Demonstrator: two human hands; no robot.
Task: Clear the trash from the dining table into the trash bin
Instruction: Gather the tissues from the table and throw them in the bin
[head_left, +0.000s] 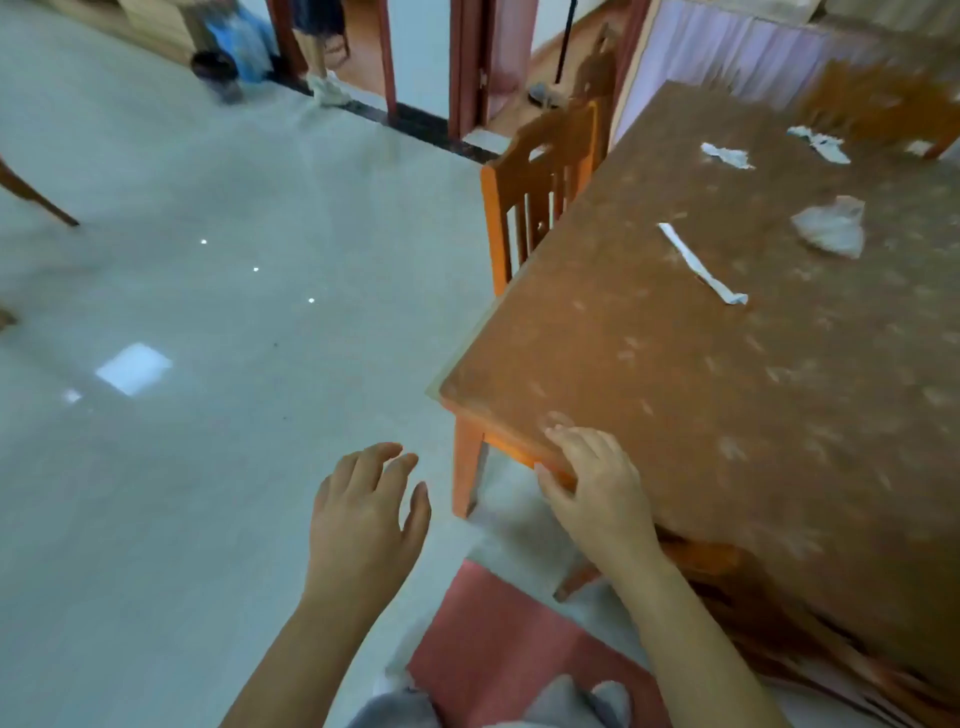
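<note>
Now your left hand (363, 512) hangs empty over the floor (218, 312), grip open with fingers spread. Your right hand (597, 483) rests empty on the near left corner of the surface (701, 415), fingers loosely over its edge. Farther right lie a paper strip (701, 265), crumpled plastic (831, 228) and two torn scraps (724, 155).

A home dining room: wooden table (675, 364), matching chair (540, 192), tiled floor (234, 312), interior doorways (415, 57).

We see four paper scraps (702, 262) on the desk (675, 374), a chair (540, 192) at its left, a bin (215, 73) far behind.
</note>
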